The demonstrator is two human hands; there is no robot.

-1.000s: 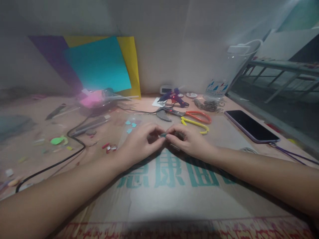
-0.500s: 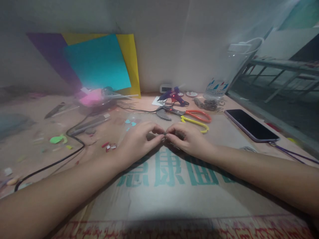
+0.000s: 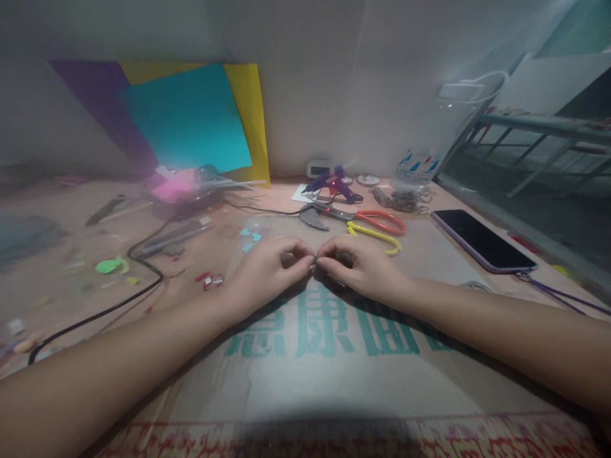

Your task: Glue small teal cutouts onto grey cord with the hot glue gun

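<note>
In the middle of the head view, my left hand (image 3: 281,264) and my right hand (image 3: 356,261) meet fingertip to fingertip above a cardboard sheet (image 3: 334,388) with green printed characters. Both hands are closed in a pinch. Something tiny and dark sits between the fingertips, too small and too covered to name. Just beyond my right hand lie scissors (image 3: 353,219) with one orange and one yellow handle. Small light-blue paper pieces (image 3: 246,233) lie near my left hand.
Behind the scissors stands a purple glue gun (image 3: 334,184) with a red light, its black cord (image 3: 155,270) running left. A phone (image 3: 482,242) lies at right, near a clear plastic bottle (image 3: 415,168). Coloured paper sheets (image 3: 191,121) lean on the wall. Scraps litter the left side.
Hardly anything differs. My hands keep their pinch at the same spot, with a very slight shift of the fingertips. The whole view has shifted a little.
</note>
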